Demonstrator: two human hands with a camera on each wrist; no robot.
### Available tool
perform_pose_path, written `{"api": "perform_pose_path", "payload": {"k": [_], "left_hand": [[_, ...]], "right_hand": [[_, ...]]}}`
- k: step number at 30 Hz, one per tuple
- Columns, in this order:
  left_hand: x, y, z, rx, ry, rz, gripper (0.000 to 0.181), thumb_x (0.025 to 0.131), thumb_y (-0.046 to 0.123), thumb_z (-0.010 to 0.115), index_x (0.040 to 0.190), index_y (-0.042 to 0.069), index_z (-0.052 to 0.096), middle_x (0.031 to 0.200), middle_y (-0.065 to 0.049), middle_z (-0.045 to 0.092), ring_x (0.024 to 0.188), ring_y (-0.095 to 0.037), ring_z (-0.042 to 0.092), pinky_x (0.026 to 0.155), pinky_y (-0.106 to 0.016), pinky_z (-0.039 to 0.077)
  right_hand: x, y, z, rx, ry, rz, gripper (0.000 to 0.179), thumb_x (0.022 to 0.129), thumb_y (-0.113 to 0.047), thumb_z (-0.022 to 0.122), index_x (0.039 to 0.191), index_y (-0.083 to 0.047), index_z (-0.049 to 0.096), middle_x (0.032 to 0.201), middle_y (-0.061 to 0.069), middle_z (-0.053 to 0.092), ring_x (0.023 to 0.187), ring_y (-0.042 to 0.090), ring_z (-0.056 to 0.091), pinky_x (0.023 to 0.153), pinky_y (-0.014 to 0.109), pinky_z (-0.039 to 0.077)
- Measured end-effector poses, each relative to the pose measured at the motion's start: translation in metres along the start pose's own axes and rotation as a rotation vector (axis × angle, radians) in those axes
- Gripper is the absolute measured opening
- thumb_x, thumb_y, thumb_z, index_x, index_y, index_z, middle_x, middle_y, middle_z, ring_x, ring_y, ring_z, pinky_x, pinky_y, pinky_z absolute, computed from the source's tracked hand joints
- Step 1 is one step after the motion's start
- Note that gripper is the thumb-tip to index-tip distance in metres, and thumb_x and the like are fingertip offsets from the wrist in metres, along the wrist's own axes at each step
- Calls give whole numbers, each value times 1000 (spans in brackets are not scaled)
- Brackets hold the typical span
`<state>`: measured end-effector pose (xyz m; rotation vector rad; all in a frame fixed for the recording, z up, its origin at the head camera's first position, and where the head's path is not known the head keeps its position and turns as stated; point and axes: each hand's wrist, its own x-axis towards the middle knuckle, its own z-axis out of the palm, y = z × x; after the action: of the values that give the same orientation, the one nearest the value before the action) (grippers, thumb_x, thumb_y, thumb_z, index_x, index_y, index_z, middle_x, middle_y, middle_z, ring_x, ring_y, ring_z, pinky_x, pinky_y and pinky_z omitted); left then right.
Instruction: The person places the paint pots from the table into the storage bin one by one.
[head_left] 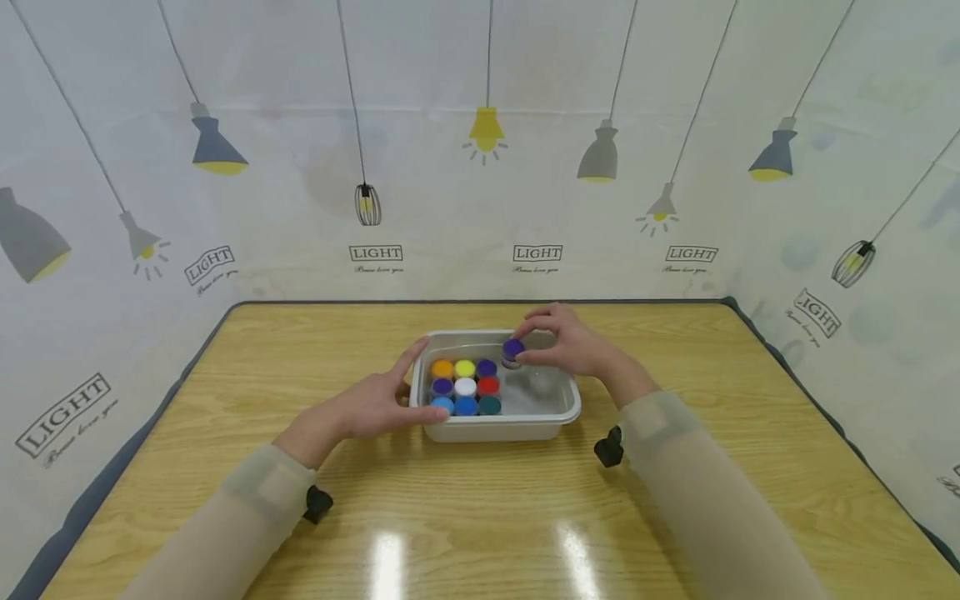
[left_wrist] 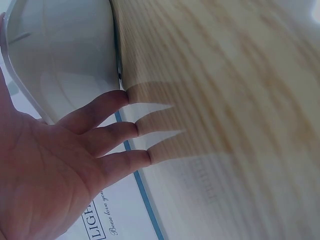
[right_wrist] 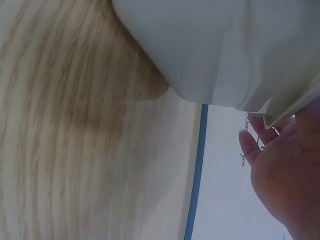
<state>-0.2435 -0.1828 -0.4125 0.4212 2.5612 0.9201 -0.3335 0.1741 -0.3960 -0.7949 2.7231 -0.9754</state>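
A pale grey plastic tub (head_left: pixel 491 429) stands on the table in the head view. Small round jars with coloured lids fill its left part in rows: orange, yellow, purple, white, red, blues and dark green. My left hand (head_left: pixel 375 402) spreads along the tub's left end, thumb over the front rim and index finger at the back corner. In the left wrist view, other straight fingers (left_wrist: pixel 112 132) of that hand reach down to the tabletop. My right hand (head_left: pixel 566 342) pinches a purple-lidded jar (head_left: pixel 513 350) over the tub's back right part; the right wrist view hides this jar.
The wood-grain table (head_left: pixel 480 508) extends around the tub. A white printed cloth (head_left: pixel 450 200) with lamp pictures hangs behind and at both sides. Black wrist devices sit at the left cuff (head_left: pixel 318 504) and right cuff (head_left: pixel 609 447).
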Motion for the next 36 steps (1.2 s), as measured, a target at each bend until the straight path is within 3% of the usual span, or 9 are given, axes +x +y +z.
{"api": "perform_pose_path", "payload": {"k": [8, 15, 22, 36], "left_hand": [[0, 1, 1, -1, 3, -2, 124, 90, 82, 71, 175, 45, -11, 160, -26, 57, 143, -43, 61, 122, -68, 44], [-3, 2, -1, 8, 13, -9, 122, 90, 83, 69, 175, 46, -11, 164, -27, 52, 146, -45, 57, 123, -70, 41], [-2, 0, -1, 4, 10, -1, 122, 91, 82, 69, 175, 45, -11, 164, -27, 53, 146, -45, 58, 123, -69, 42], [0, 4, 1, 26, 3, -18, 123, 90, 84, 68, 175, 45, -12, 163, -28, 53, 145, -46, 58, 123, -70, 42]], "right_hand": [[4, -1, 4, -35, -45, 41, 30, 93, -36, 89, 121, -29, 82, 169, 14, 42, 160, 43, 29, 129, 71, 25], [6, -9, 7, -188, -75, 21, 32, 94, -39, 87, 124, -29, 82, 170, 15, 43, 159, 46, 31, 129, 70, 26], [8, -17, 8, -266, -118, 101, 31, 94, -39, 87, 125, -34, 82, 175, 10, 37, 163, 45, 23, 131, 71, 21], [6, -23, 8, -270, -152, 172, 34, 94, -35, 89, 126, -39, 82, 178, 6, 36, 165, 44, 18, 132, 73, 17]]}}
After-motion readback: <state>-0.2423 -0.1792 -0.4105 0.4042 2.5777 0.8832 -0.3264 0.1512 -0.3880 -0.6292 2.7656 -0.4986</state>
